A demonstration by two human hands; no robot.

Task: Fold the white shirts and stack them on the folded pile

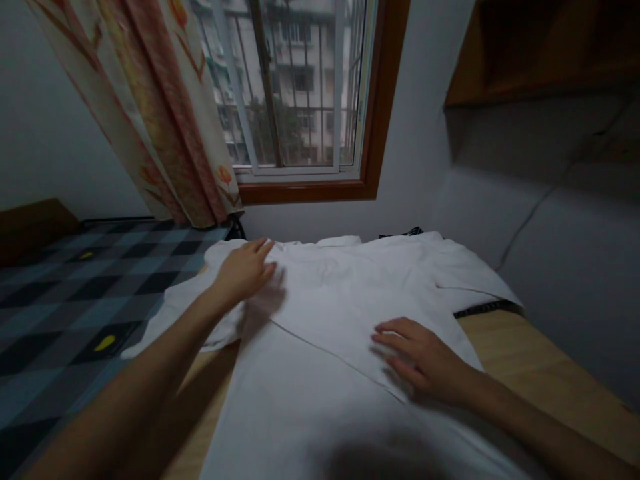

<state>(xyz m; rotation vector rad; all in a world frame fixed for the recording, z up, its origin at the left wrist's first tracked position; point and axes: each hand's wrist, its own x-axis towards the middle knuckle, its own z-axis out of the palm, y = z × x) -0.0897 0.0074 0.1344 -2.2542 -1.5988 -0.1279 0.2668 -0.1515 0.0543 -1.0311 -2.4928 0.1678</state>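
Your left hand (244,269) is over the far left of a white garment (320,313) spread on a wooden table (540,363). Your right hand (425,363) is above its right side, fingers parted (397,341).

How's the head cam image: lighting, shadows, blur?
Head view throughout: dim room, window brightest; shadow beside the left hand on the white garment, another dark patch at the bottom edge; right hand slightly soft at its fingertips; shelf interior very dark.

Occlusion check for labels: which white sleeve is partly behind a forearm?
The sleeve beside the checked bedding; the left forearm crosses in front. The other sleeve, toward the right wall, has none over it.
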